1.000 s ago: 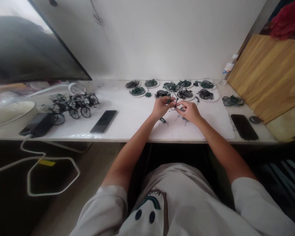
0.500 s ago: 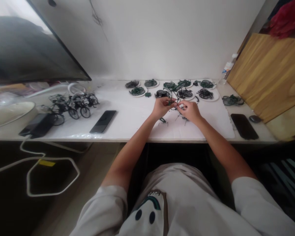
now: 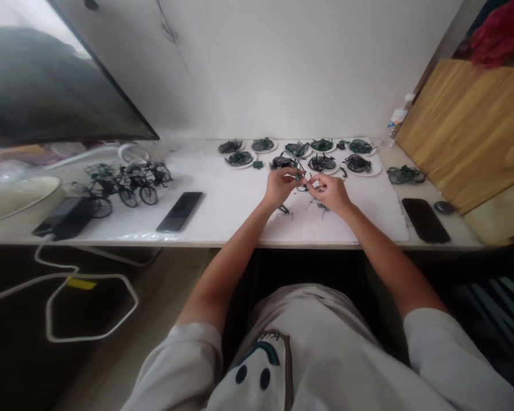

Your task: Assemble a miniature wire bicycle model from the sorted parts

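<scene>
My left hand [image 3: 281,185] is closed in a pinch on a small dark green model bicycle part [image 3: 298,176], whose exact kind is too small to tell. Close beside it, my right hand [image 3: 329,190] pinches with thumb and forefinger; what lies between those fingertips is too small to make out. Below the hands, loose thin dark parts [image 3: 284,209] rest on the white board [image 3: 240,200]. Just beyond the fingers stand white plates of black and green bicycle parts, such as the black pile [image 3: 322,164] and the green pile [image 3: 297,149].
Several assembled model bicycles [image 3: 128,185] stand on the left by a black box [image 3: 66,217]. One phone [image 3: 180,212] lies left, another phone [image 3: 425,220] right, near a dark mouse [image 3: 444,207]. A bottle [image 3: 397,118] and a wooden panel [image 3: 466,131] are at the right.
The part between my hands has tilted slightly, and its thin upper piece no longer reaches out toward the right. Both hands stay almost in place.
</scene>
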A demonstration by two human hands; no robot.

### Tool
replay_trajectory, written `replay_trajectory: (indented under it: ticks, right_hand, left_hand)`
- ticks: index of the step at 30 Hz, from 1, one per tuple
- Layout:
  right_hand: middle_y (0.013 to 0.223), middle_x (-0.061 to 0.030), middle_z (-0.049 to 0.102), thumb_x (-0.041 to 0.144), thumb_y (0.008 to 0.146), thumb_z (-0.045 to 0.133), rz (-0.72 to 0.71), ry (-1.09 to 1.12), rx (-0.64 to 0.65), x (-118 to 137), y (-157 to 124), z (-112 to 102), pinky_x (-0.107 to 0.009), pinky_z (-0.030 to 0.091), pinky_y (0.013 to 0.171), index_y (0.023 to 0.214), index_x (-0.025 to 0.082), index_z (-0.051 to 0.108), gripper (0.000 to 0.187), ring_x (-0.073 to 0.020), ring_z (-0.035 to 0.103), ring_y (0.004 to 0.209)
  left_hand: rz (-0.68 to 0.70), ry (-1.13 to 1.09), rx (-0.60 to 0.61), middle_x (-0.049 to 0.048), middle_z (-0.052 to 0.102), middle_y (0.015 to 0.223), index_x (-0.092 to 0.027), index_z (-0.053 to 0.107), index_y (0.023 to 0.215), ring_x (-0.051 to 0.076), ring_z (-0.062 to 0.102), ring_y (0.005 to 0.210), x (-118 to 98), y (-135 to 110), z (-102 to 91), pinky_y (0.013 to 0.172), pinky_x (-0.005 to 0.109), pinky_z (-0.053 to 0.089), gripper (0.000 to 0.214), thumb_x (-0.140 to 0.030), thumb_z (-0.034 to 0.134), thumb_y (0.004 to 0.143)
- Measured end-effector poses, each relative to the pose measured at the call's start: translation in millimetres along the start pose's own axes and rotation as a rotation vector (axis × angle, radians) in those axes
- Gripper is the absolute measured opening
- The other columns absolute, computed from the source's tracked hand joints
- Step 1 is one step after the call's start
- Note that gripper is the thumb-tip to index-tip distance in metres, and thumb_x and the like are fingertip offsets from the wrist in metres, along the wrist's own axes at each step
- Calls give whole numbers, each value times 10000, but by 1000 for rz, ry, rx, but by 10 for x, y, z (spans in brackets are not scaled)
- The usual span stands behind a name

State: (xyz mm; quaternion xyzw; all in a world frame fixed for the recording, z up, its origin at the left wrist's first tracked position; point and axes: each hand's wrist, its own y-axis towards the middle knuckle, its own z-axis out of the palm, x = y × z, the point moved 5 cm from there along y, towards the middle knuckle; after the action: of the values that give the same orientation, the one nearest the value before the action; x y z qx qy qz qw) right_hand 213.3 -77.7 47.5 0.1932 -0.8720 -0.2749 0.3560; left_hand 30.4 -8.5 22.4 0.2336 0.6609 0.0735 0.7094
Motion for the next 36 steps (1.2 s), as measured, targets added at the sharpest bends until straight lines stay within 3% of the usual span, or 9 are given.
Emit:
replay_trajectory:
  ticks: [7, 13, 29, 36]
  right_hand:
    - [600, 30, 482, 571, 972, 664, 27, 19, 33, -27, -3, 28, -305, 376, 627, 975, 196, 759, 387, -152, 441, 597]
    - [598, 32, 462, 604, 968, 665, 35, 11, 29, -38, -7, 22, -309, 374, 624, 957, 211, 754, 403, -155, 438, 590]
    - [586, 31, 502, 508, 952, 684, 43, -24, 44, -39, 5, 21, -308, 364, 630, 948, 203, 755, 312, -149, 438, 579]
    - [623, 3, 581, 465, 938, 710, 65, -20, 50, -61, 12, 36, -303, 389, 644, 954, 202, 769, 270, -169, 522, 617]
  left_hand:
    - [-7, -34, -11, 117, 836, 1002, -143, 831, 880, 222, 759, 820, -51, -14, 25, 791, 410, 682, 568, -557, 1044, 553]
    - [16, -19, 7, 100, 826, 935, -151, 856, 928, 226, 758, 821, -30, -18, 28, 805, 412, 669, 568, -585, 1022, 603]
    - [63, 46, 47, 115, 822, 993, -159, 865, 954, 242, 780, 885, -36, -27, 40, 808, 389, 680, 520, -593, 981, 692]
    - [69, 61, 62, 128, 816, 1031, -152, 857, 954, 247, 789, 914, -30, -26, 53, 842, 399, 687, 492, -577, 959, 727]
